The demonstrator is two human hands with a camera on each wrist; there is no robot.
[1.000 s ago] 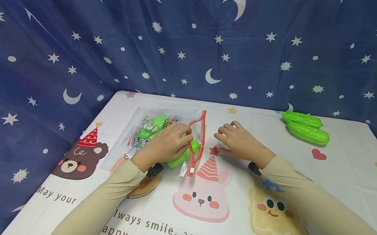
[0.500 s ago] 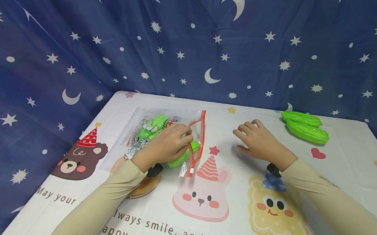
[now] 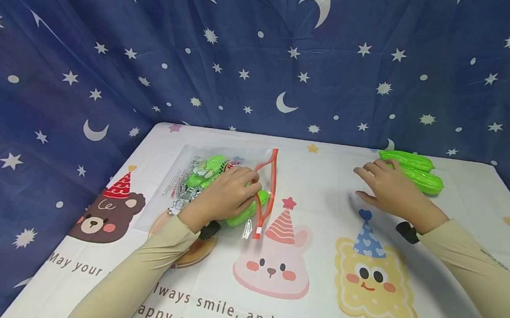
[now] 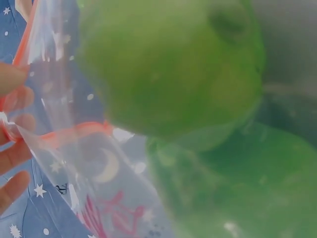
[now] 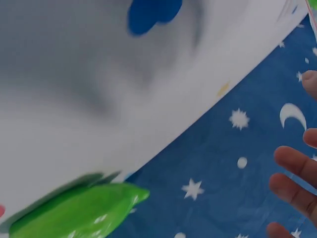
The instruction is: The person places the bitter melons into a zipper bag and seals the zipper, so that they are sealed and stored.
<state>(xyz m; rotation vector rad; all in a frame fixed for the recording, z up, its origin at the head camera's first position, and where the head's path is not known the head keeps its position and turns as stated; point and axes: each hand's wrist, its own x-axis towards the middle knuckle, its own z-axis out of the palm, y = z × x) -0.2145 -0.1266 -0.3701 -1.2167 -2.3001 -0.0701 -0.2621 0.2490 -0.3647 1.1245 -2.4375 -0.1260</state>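
A clear zip bag [image 3: 255,158] with an orange-red zip edge lies on the cloth, with bright green vegetables [image 3: 210,170] inside. My left hand [image 3: 226,192] holds the bag near its mouth; in the left wrist view its thumb and fingers [image 4: 15,153] are on either side of the zip edge. Two long, bumpy green vegetables [image 3: 425,180], cucumber-like, lie side by side at the back right. My right hand [image 3: 392,190] hovers just in front of them, fingers spread and holding nothing. It partly covers the nearer one. A pointed green vegetable [image 5: 79,210] shows in the right wrist view.
The white tablecloth [image 3: 292,254] has printed cartoon figures and lettering. A blue curtain [image 3: 247,50] with moons and stars hangs behind and along the left side of the table.
My right hand has moved right from near the bag's mouth to the two green vegetables at the back right. My left hand and the bag have stayed in place.
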